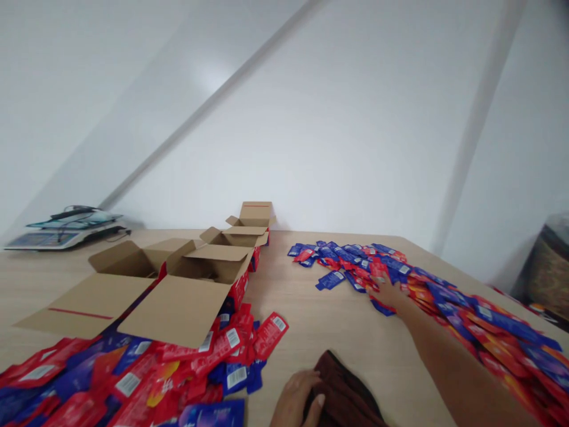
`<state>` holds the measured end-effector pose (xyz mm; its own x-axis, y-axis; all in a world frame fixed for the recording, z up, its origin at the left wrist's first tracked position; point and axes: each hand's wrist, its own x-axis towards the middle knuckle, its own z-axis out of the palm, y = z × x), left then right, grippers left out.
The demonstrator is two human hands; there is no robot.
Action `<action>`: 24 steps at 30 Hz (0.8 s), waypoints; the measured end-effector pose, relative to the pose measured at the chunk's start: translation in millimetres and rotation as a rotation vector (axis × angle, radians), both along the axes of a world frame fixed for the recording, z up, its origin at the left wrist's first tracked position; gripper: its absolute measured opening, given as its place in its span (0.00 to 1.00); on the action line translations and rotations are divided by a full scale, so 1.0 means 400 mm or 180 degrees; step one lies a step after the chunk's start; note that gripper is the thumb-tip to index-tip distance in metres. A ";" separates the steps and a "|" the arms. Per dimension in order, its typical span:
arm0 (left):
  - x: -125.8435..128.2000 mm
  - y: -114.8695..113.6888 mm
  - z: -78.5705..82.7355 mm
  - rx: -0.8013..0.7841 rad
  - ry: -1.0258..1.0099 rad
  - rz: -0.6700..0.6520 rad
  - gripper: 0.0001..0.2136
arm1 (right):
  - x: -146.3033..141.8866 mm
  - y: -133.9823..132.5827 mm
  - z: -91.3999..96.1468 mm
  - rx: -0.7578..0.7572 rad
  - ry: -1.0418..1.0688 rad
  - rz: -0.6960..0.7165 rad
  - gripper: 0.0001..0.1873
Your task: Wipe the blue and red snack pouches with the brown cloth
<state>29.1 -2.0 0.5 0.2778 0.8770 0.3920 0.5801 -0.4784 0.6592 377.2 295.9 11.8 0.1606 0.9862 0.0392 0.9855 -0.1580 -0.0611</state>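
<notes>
My right hand (386, 292) reaches forward onto a long heap of red and blue sachets (395, 265) on the right. Its fingers look apart and touch a red sachet (378, 270); no firm grip shows. At the bottom middle, my left hand (297, 396) has its thumb and fingers closed on the edge of a dark brown cloth-like thing (340, 391), whose full shape is cut off by the frame. Another heap of red and blue sachets (146, 379) lies left of that hand, with one red sachet (271, 335) at its right edge.
Several open cardboard boxes (173, 311) stand in a row left of the middle, flaps spread outward. A flat scale-like device (66, 234) with things on it sits at the far left. A white wall (311, 118) rises behind the table (306, 302). A dark bag (544, 267) is at the right edge.
</notes>
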 end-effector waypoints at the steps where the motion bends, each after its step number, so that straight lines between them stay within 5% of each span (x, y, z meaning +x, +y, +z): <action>1: 0.001 -0.001 0.003 -0.0055 -0.0009 0.0009 0.13 | -0.005 -0.012 -0.011 0.0006 -0.0059 -0.0011 0.38; 9: 0.016 -0.026 0.047 -0.0511 -0.0196 0.0154 0.17 | -0.083 -0.214 -0.011 0.0099 -0.0193 0.0569 0.28; 15: 0.018 -0.049 0.071 -0.0034 0.0281 -0.0394 0.29 | -0.162 -0.404 0.017 0.0265 0.0117 0.1103 0.27; 20: 0.028 -0.070 0.094 0.0029 0.0469 -0.0513 0.15 | -0.206 -0.534 0.069 0.0442 0.0870 0.1907 0.26; 22: 0.028 -0.075 0.099 0.0081 0.0431 -0.0341 0.12 | -0.184 -0.563 0.090 0.0831 0.1116 0.1874 0.25; 24: 0.021 -0.072 0.102 0.0130 0.0443 -0.0065 0.10 | -0.128 -0.577 0.101 0.1144 0.1004 0.1307 0.24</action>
